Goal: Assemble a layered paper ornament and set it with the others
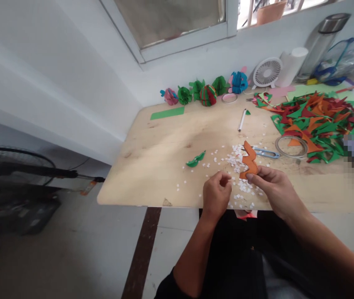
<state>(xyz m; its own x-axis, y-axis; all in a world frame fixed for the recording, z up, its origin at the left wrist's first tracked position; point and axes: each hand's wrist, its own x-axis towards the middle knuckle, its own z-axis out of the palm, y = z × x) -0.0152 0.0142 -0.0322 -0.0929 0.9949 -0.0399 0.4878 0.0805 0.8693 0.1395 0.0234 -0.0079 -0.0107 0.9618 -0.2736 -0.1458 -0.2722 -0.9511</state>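
An orange wavy-edged paper cutout (pixel 249 160) is pinched between the thumb and fingers of my right hand (pixel 273 187), over the table's near side. Just left of it, my left hand (pixel 217 195) has its fingers curled in toward the thumb; whatever they may hold is too small or hidden to make out. Small white paper squares (pixel 234 160) lie scattered under and around both hands. A blue-handled tool (pixel 267 153) rests behind the cutout, partly covered by it. Farther left lies a green curved paper piece (pixel 196 159) with white bits on it.
A heap of red, green and orange paper scraps (pixel 320 116) covers the right side, with a tape roll (pixel 291 147) at its edge. A pen (pixel 242 120) and green strip (pixel 167 113) lie farther back. Paper figures (pixel 208 95), a fan (pixel 267 72) and a bottle (pixel 323 45) line the wall.
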